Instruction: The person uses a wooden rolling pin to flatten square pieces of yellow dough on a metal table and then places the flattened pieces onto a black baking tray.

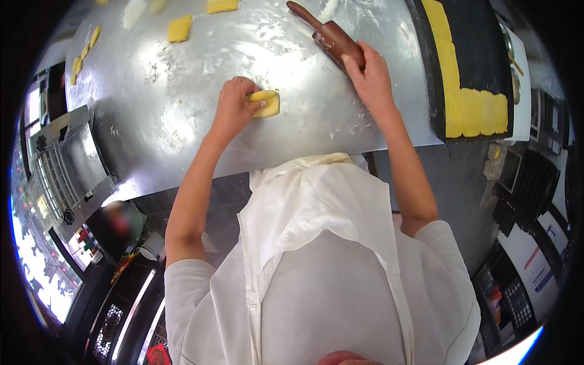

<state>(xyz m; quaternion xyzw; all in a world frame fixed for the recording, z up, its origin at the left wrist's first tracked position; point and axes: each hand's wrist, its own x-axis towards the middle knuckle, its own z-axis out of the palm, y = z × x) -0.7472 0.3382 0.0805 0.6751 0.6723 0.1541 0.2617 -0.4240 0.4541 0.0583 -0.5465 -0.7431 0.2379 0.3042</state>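
Between the thumb and fingers of my left hand (pixel 237 102) is a piece of yellow dough (pixel 271 106), its far edge lifted and folded over on the metal worktop (pixel 182 123). My right hand (pixel 372 80) grips the near end of a dark wooden rolling pin (pixel 337 41), which slants away to the upper left. The pin's near handle is hidden by my hand. Farther back lie a flat square of dough (pixel 180 28) and another dough piece (pixel 222 5), cut off by the picture's rim. White flour is smeared over the metal.
At the right edge, a black baking tray (pixel 479 50) holds several flat yellow dough pieces (pixel 454 112) in an L-shaped row. Small dough strips (pixel 86 51) lie at the far left. A metal machine with a grille (pixel 57 173) stands against the worktop's left end.
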